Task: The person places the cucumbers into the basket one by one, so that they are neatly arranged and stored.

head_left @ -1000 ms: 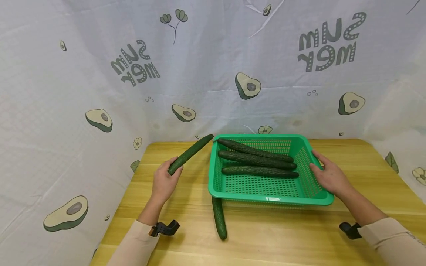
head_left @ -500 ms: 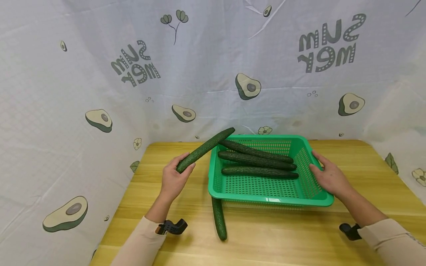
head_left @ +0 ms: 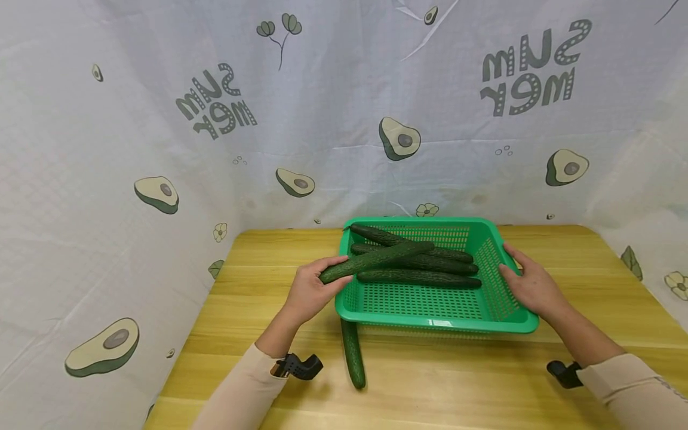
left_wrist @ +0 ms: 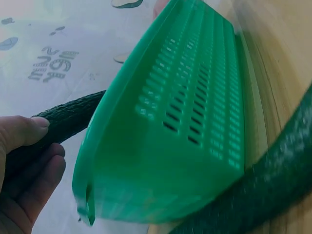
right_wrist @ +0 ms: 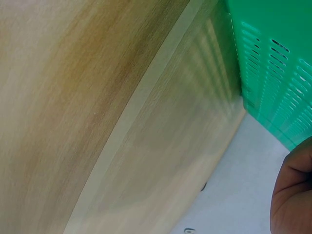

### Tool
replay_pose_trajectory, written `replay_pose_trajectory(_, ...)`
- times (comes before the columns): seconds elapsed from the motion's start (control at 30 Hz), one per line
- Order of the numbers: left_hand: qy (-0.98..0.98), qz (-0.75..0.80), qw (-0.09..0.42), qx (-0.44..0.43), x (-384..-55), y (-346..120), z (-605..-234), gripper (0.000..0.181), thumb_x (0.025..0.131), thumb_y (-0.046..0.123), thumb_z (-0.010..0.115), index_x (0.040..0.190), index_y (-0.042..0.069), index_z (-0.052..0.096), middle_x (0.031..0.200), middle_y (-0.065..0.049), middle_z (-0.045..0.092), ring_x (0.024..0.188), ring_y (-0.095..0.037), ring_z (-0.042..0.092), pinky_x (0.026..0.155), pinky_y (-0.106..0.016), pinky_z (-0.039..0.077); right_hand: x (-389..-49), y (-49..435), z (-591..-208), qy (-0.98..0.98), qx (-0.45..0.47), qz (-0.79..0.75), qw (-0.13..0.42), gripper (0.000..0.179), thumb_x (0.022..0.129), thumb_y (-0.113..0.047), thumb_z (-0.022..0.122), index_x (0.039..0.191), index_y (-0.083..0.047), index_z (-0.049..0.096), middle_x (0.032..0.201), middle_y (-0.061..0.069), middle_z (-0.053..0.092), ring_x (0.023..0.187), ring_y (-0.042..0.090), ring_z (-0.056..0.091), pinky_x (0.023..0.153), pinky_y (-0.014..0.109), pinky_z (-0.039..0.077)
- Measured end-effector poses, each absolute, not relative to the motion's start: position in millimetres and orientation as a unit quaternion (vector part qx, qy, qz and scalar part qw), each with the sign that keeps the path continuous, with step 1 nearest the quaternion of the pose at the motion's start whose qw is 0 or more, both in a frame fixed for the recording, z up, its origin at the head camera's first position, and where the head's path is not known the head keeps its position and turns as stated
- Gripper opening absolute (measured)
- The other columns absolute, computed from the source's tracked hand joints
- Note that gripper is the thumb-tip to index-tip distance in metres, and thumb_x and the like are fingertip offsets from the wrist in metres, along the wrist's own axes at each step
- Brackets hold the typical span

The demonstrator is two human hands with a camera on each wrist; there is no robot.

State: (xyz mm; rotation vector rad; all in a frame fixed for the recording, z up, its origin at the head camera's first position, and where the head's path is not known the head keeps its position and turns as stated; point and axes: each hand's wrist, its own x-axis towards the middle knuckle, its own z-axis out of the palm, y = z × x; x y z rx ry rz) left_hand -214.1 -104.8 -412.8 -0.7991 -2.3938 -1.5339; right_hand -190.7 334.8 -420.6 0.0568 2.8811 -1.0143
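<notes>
My left hand [head_left: 312, 294] grips one end of a long dark green cucumber [head_left: 378, 257], thumb on one side and fingers on the other. The cucumber's far end reaches over the left rim of a green plastic basket [head_left: 430, 324] and overlaps the cucumbers inside in the head view. Three cucumbers [head_left: 419, 279] lie roughly side by side in the basket. At the basket's right rim, my right hand [head_left: 537, 289] holds on with the thumb over the inner side. In the left wrist view, the held cucumber [left_wrist: 70, 114] passes behind the basket wall [left_wrist: 161, 146].
Another cucumber [head_left: 353, 355] lies on the wooden table [head_left: 457, 382], its far end hidden under the basket's front left corner. A white curtain [head_left: 344, 89] printed with avocados hangs behind the table and along its sides.
My left hand has moved right, carrying its cucumber from beside the basket to over the ones inside, and its far tip has come down. The right hand and basket have stayed in place.
</notes>
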Motion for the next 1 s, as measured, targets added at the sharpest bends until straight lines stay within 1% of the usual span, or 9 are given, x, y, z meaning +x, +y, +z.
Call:
replay_pose_trajectory(0.07,-0.813,-0.497,0.085,-0.291,-214,-97,-410,0.042,0.091,0.016,0.079,0.131,0.008,0.070,0.111,-0.012,0.076,0.062,-0.009,0.066,0.063,-0.019,0.052,-190,335,-420,0.942,0.018,-0.333,0.044,0.065,0.113,-0.031,0.031,0.162,0.002,0.005,0.136,0.050,0.046,0.104,0.051,0.065,0.061,0.036,0.050)
replay_pose_trajectory(0.2,-0.822,-0.462,0.050,-0.329,-214,-81,-406,0.040,0.093,0.018,0.077,0.131,0.010,0.070,0.090,-0.012,0.074,0.035,-0.001,0.019,0.044,-0.021,0.032,-189,335,-420,0.940,0.019,-0.338,0.045,0.065,0.113,-0.031,0.031,0.162,0.002,0.005,0.136,0.050,0.046,0.104,0.050,0.066,0.061,0.036,0.051)
replay_pose_trajectory(0.33,-0.839,-0.430,0.005,-0.335,-213,-62,-401,0.041,0.095,0.021,0.075,0.134,0.012,0.068,0.077,-0.002,0.067,0.035,0.001,0.019,0.044,-0.021,0.031,-189,335,-420,0.939,0.017,-0.342,0.046,0.065,0.113,-0.032,0.030,0.163,0.002,0.005,0.137,0.049,0.045,0.105,0.051,0.065,0.061,0.036,0.051)
replay_pose_trajectory(0.47,-0.855,-0.400,-0.032,-0.327,-212,-42,-399,0.042,0.097,0.024,0.073,0.137,0.014,0.066,0.052,0.006,0.039,0.035,-0.004,0.019,0.046,-0.020,0.030,-189,335,-420,0.938,0.013,-0.344,0.045,0.065,0.113,-0.032,0.030,0.163,0.001,0.005,0.140,0.049,0.042,0.109,0.054,0.063,0.062,0.036,0.051)
replay_pose_trajectory(0.7,-0.873,-0.363,-0.073,-0.318,-214,-14,-408,0.042,0.099,0.031,0.069,0.139,0.018,0.063,0.044,0.009,0.031,0.036,-0.007,0.023,0.047,-0.020,0.030,-190,334,-420,0.934,0.012,-0.353,0.050,0.066,0.113,-0.033,0.030,0.163,0.001,0.004,0.139,0.049,0.044,0.104,0.049,0.066,0.062,0.037,0.052)
replay_pose_trajectory(0.8,-0.879,-0.352,-0.079,-0.313,-215,-8,-410,0.043,0.100,0.034,0.067,0.140,0.020,0.062,0.047,0.003,0.041,0.038,-0.013,0.029,0.052,-0.020,0.036,-190,334,-420,0.933,0.014,-0.356,0.049,0.066,0.113,-0.033,0.031,0.163,0.001,0.005,0.136,0.049,0.047,0.096,0.042,0.070,0.061,0.037,0.053)
replay_pose_trajectory(0.83,-0.881,-0.348,-0.075,-0.311,-216,-7,-410,0.043,0.100,0.035,0.067,0.140,0.020,0.061,0.054,0.003,0.052,0.043,-0.012,0.041,0.057,-0.020,0.042,-190,334,-420,0.933,0.014,-0.358,0.048,0.066,0.113,-0.033,0.031,0.163,0.001,0.005,0.135,0.049,0.049,0.092,0.039,0.071,0.060,0.037,0.053)
replay_pose_trajectory(0.93,-0.887,-0.340,-0.066,-0.307,-219,-8,-408,0.044,0.100,0.035,0.067,0.140,0.017,0.059,0.095,-0.002,0.068,0.080,-0.015,0.063,0.079,-0.025,0.053,-190,335,-419,0.929,0.016,-0.366,0.049,0.066,0.113,-0.033,0.031,0.163,0.000,0.004,0.131,0.049,0.051,0.084,0.030,0.071,0.059,0.037,0.053)
replay_pose_trajectory(1.0,-0.888,-0.341,-0.064,-0.300,-220,-11,-405,0.044,0.101,0.031,0.066,0.141,0.014,0.056,0.123,-0.005,0.062,0.108,-0.018,0.062,0.091,-0.029,0.053,-190,334,-419,0.927,0.014,-0.370,0.050,0.066,0.113,-0.034,0.031,0.163,0.000,0.004,0.132,0.049,0.051,0.083,0.028,0.071,0.059,0.038,0.054)
